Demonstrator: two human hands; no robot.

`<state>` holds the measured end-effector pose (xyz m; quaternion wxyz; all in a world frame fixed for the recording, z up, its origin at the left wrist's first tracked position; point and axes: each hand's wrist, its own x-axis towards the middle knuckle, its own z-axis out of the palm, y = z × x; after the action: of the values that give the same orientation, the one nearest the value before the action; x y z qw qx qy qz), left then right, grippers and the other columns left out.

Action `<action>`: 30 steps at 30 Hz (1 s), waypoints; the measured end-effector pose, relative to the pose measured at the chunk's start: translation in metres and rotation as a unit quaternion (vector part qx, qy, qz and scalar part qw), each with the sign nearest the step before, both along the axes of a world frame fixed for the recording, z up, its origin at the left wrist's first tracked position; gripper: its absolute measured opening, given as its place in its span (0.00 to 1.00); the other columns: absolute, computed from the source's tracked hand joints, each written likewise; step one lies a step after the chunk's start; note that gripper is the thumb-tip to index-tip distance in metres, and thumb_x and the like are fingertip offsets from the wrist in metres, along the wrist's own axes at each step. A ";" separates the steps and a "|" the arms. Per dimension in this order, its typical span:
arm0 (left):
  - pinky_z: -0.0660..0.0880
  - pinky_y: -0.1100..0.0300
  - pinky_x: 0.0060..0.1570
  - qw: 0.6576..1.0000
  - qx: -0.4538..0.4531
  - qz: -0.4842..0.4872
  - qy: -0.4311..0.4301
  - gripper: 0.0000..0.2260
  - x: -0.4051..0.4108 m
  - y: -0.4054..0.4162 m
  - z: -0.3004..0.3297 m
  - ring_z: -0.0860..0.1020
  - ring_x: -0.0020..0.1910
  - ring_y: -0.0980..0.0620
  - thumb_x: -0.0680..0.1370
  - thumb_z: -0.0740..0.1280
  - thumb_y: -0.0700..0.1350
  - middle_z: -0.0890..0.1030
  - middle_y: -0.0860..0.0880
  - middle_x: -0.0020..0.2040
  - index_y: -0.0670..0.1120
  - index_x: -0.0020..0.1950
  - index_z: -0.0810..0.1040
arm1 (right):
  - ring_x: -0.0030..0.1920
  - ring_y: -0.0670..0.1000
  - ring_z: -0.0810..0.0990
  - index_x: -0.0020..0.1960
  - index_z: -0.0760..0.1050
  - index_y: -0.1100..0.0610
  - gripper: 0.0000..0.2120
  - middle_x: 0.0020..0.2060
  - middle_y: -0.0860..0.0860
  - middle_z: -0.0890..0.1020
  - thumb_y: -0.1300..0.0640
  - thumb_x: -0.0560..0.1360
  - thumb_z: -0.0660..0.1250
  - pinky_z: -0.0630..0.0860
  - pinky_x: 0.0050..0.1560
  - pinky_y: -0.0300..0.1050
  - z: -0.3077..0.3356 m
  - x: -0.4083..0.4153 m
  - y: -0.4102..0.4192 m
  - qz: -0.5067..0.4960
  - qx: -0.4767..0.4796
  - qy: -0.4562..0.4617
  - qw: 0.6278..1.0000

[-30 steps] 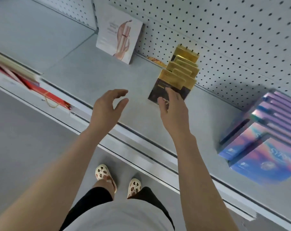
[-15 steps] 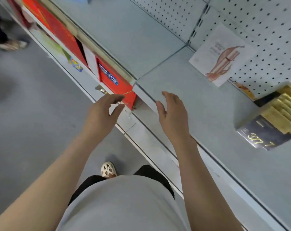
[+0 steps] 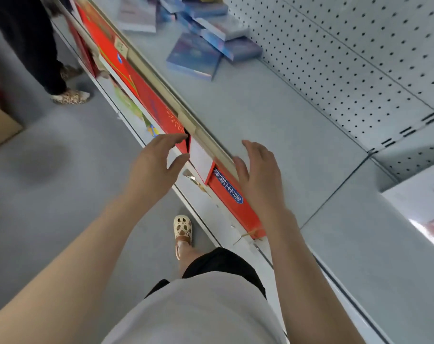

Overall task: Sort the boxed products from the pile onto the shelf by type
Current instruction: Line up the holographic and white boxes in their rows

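The pile of boxed products [image 3: 206, 43], blue and purple cartons lying crooked over one another, sits at the far end of the grey shelf [image 3: 273, 115], well apart from both hands. The left hand [image 3: 152, 167] hovers with fingers loosely spread and holds nothing; the right hand [image 3: 259, 175] is likewise released and empty above the shelf's front edge. The risk, as I judge it, is that pulling one carton from the leaning heap tips its neighbours off the front lip, or that blurred, similar covers get mixed by type. No print on the pile can be read. A red box [image 3: 232, 197] on the tier below carries a blue label with white characters, too skewed to make out
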<state>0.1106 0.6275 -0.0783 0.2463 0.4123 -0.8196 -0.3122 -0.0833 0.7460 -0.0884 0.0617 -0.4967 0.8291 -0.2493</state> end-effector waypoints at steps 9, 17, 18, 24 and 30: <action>0.64 0.49 0.70 0.992 -0.074 -0.036 -0.097 0.33 -0.050 -0.205 0.019 0.68 0.70 0.40 0.75 0.66 0.56 0.70 0.39 0.71 0.42 0.75 0.65 | 0.75 0.59 0.62 0.79 0.57 0.55 0.31 0.76 0.59 0.63 0.46 0.81 0.62 0.62 0.71 0.56 0.016 -0.080 -0.247 0.014 0.029 0.052 0.998; 0.64 0.51 0.67 0.979 -0.021 -0.108 -0.173 0.27 -0.103 -0.324 0.010 0.70 0.68 0.38 0.80 0.64 0.50 0.70 0.37 0.70 0.40 0.76 0.62 | 0.68 0.62 0.69 0.78 0.55 0.59 0.34 0.71 0.63 0.67 0.41 0.80 0.59 0.67 0.65 0.52 -0.020 -0.074 -0.368 -0.096 0.187 0.011 0.978; 0.64 0.52 0.65 0.974 0.004 -0.128 -0.189 0.27 -0.111 -0.337 0.005 0.70 0.66 0.38 0.81 0.63 0.52 0.71 0.37 0.68 0.40 0.75 0.62 | 0.67 0.62 0.69 0.78 0.55 0.60 0.35 0.70 0.64 0.68 0.40 0.80 0.59 0.66 0.65 0.53 -0.025 -0.071 -0.371 -0.120 0.193 -0.004 0.974; 0.68 0.53 0.56 0.964 0.091 -0.182 -0.171 0.20 -0.135 -0.381 -0.011 0.75 0.60 0.37 0.82 0.61 0.47 0.76 0.37 0.62 0.41 0.71 0.65 | 0.62 0.62 0.74 0.78 0.56 0.57 0.38 0.64 0.61 0.75 0.51 0.75 0.71 0.69 0.61 0.52 -0.025 -0.065 -0.380 -0.231 0.056 -0.169 0.957; 0.67 0.54 0.65 0.950 0.288 -0.104 -0.053 0.37 -0.126 -0.425 0.001 0.70 0.67 0.45 0.77 0.70 0.51 0.68 0.45 0.71 0.46 0.79 0.53 | 0.52 0.54 0.78 0.70 0.70 0.57 0.25 0.56 0.54 0.78 0.49 0.77 0.69 0.74 0.49 0.44 -0.002 -0.036 -0.393 -0.357 -0.076 -0.334 0.869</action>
<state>-0.0149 0.2024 -0.0776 0.0397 0.3938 -0.7451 -0.5368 -0.1192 0.3528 -0.0904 0.2037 -0.0567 0.8586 -0.4671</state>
